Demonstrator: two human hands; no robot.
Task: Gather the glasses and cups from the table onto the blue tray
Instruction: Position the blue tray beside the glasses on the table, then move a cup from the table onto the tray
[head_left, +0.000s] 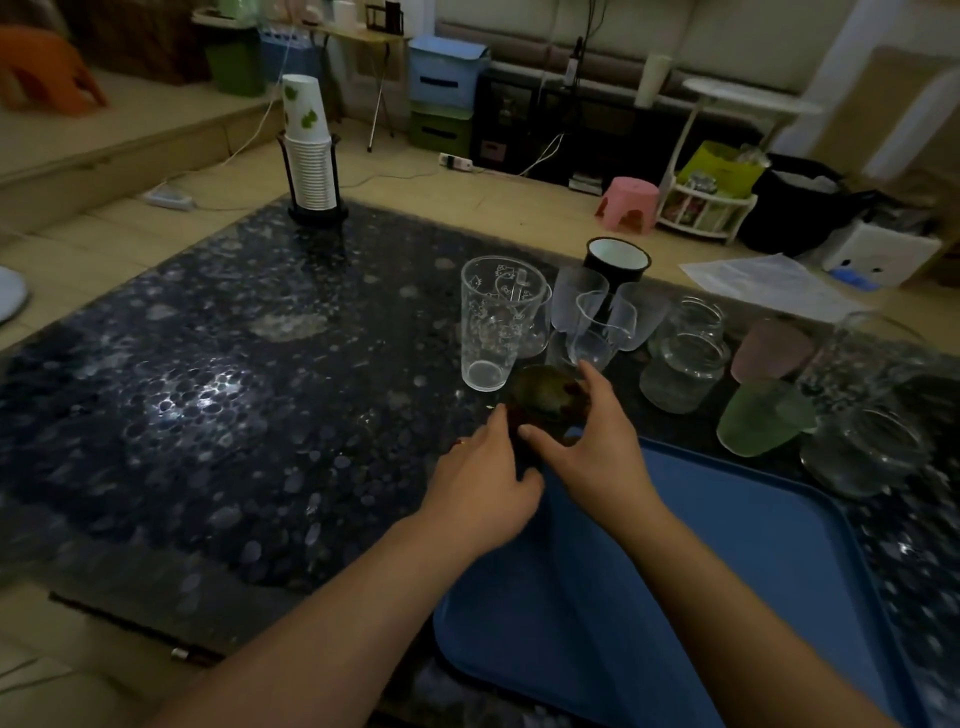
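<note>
A dark green-brown cup (543, 402) stands at the far left corner of the blue tray (727, 561). My left hand (480, 493) and my right hand (592, 447) both hold it, one on each side. Behind it on the dark pebbled table (234, 415) stand a tall clear printed glass (493, 327), several small clear plastic cups (597, 317) and a black mug (617, 260). To the right are two glass jars (685, 358), a pink cup (771, 351), a green frosted cup (761, 418) and larger clear glassware (867, 415).
A stack of white paper cups (309, 150) in a black holder stands at the table's far left corner. A white sheet (769, 283) lies at the far right edge. On the floor beyond are a pink stool (628, 202), boxes and cables.
</note>
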